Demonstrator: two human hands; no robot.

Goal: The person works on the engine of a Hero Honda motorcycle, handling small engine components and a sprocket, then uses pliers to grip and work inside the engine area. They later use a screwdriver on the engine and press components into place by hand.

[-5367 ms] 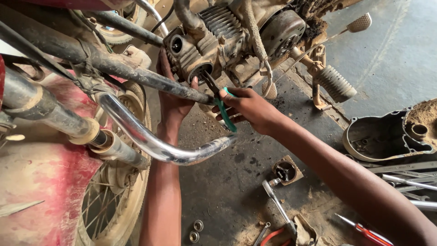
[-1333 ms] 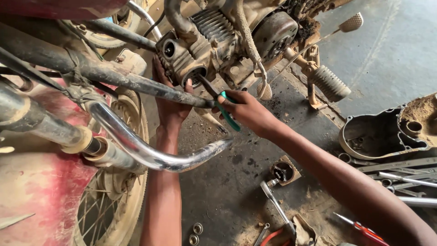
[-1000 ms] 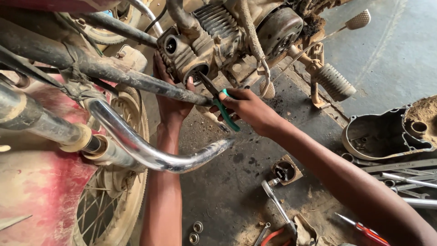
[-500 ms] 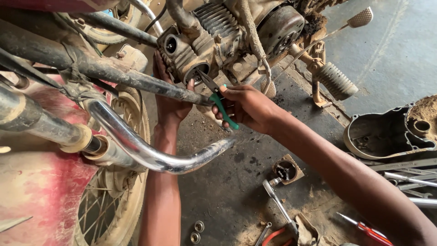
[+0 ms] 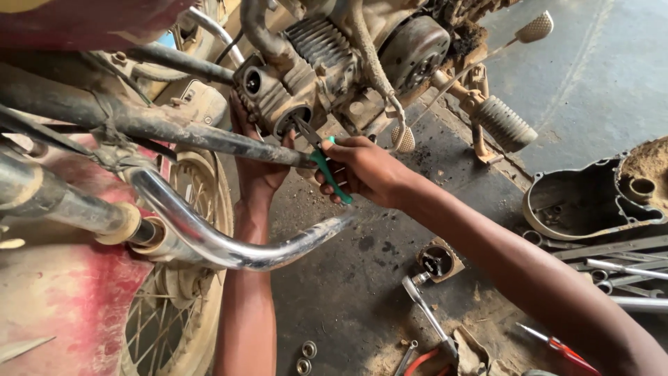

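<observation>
While the right hand (image 5: 365,170) grips the green-handled pliers (image 5: 321,161), fingers wrapped tight round the handles, the nose pokes up into the round port of the dusty engine (image 5: 327,69). The left hand (image 5: 259,163) reaches up behind the frame tube (image 5: 160,125), fingers pressed on the cylinder; their grip can't be made out. The engine cover (image 5: 591,205) on the floor holds dirt.

Even, soft daylight — brightest on the concrete floor (image 5: 598,83) at upper right, dimmer beneath the engine (image 5: 334,63). Shadows are faint and diffuse. A glare streak runs along the chrome exhaust pipe (image 5: 229,244). Focus is sharp at centre; the near red bodywork (image 5: 62,306) at lower left is soft — wide-angle stretching at the edges.
</observation>
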